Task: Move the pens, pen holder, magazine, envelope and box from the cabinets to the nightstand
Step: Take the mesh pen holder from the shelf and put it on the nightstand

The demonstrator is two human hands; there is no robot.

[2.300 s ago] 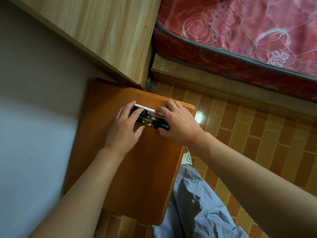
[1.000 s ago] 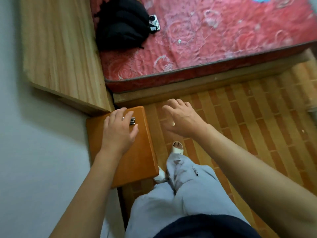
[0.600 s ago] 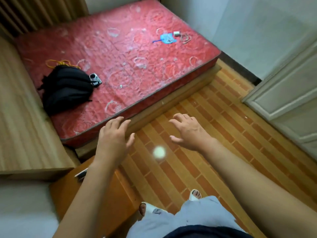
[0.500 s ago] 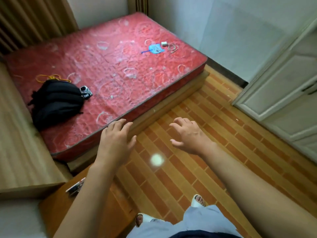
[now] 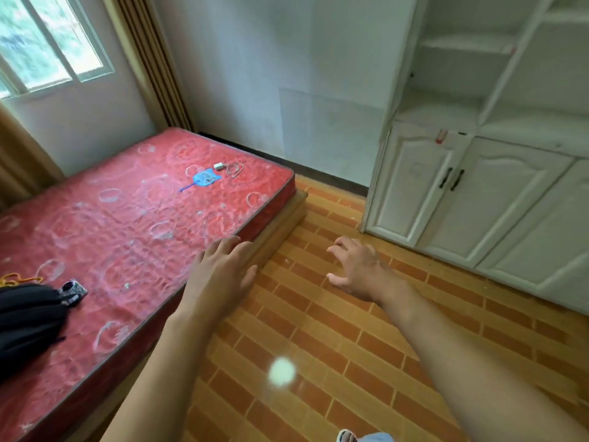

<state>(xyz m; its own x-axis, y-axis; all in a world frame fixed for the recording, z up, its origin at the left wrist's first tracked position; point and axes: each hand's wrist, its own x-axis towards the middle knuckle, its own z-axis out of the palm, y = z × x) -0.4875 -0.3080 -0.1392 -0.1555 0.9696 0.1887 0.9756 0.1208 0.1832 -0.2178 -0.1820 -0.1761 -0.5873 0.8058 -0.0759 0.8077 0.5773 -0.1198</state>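
Both of my hands are held out in front of me with nothing in them. My left hand point(image 5: 223, 269) hovers over the bed's corner, fingers straight and spread. My right hand point(image 5: 360, 266) hangs over the brick-patterned floor with its fingers loosely curled. The white cabinets point(image 5: 478, 199) stand at the right, lower doors closed, open shelves point(image 5: 471, 68) above them. A small red and white thing point(image 5: 442, 136) lies on the cabinet ledge, too blurred to name. The nightstand and the pens are out of view.
A bed with a red mattress point(image 5: 134, 231) fills the left, with a black bag point(image 5: 25, 323), a blue item point(image 5: 205, 179) and a cable point(image 5: 234, 169) on it. A window point(image 5: 47, 43) and brown curtain point(image 5: 149, 59) are behind it. Orange tiled floor point(image 5: 334, 346) lies between bed and cabinets.
My hands let go of the pens on the nightstand and lifted away empty. My view swung up and right, from the nightstand to the bed and the white cabinets.
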